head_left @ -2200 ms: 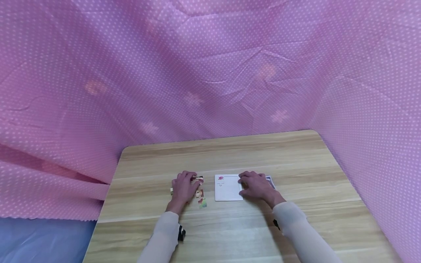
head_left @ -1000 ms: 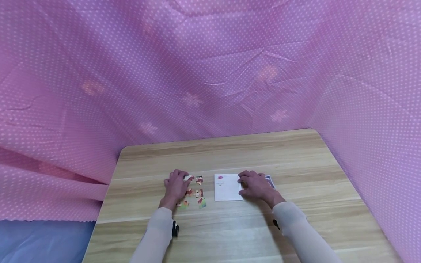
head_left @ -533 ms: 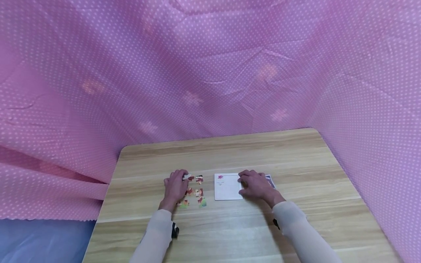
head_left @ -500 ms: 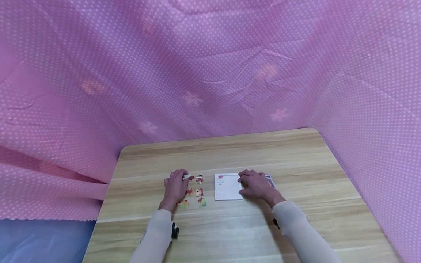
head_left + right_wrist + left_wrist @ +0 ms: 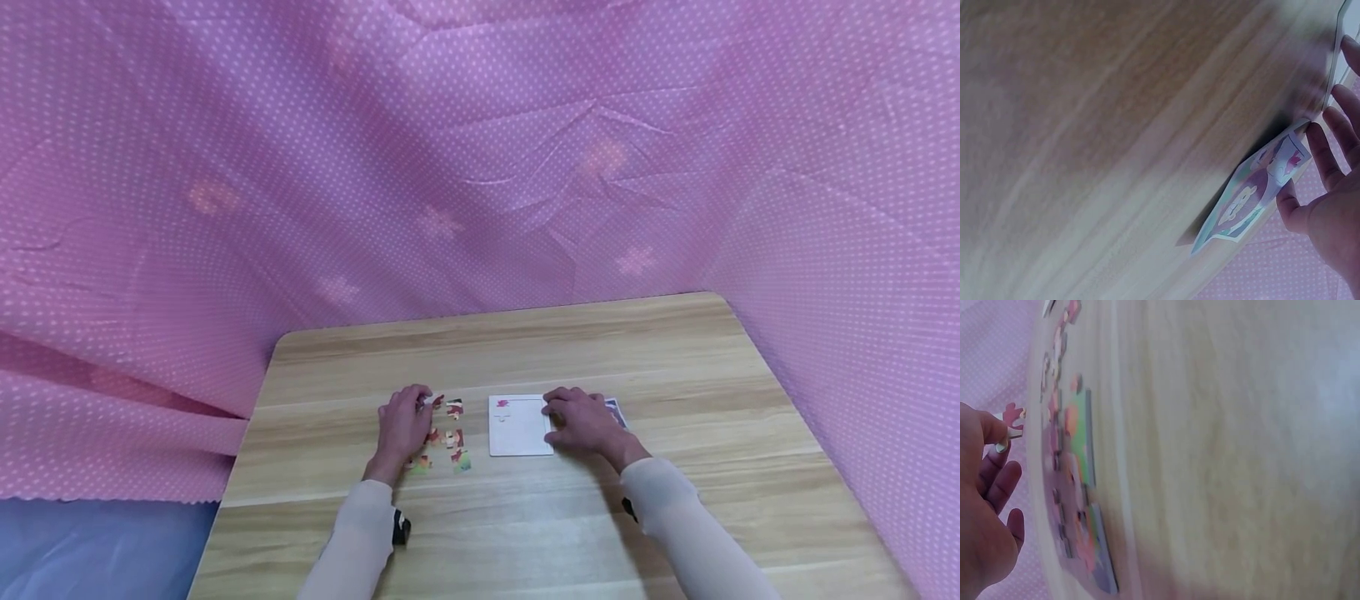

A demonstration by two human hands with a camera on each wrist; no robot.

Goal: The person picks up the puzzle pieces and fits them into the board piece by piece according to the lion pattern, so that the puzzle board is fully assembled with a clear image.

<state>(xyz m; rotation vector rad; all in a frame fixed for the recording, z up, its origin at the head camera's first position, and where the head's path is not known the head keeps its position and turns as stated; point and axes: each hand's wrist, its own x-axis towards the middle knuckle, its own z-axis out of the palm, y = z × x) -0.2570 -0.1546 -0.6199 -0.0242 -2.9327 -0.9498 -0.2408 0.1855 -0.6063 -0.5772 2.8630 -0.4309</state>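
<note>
Left hand (image 5: 402,423): fingertips pinching red-and-white jigsaw piece (image 5: 1013,417), clear of pale wood tabletop (image 5: 517,358).
Right hand (image 5: 587,423): loose fingers, tips on right edge of white square board (image 5: 517,435).
Room: bare wood beyond fingertips to far edge.

**On my wood-grained table (image 5: 525,525)**

The white board (image 5: 521,435) lies flat before me, a small pink mark (image 5: 502,403) near its far left corner. Left of the board I have loose puzzle pieces (image 5: 453,440), red and green among their colours. Right of it I see a printed picture sheet (image 5: 1241,203), one edge curling up.
</note>
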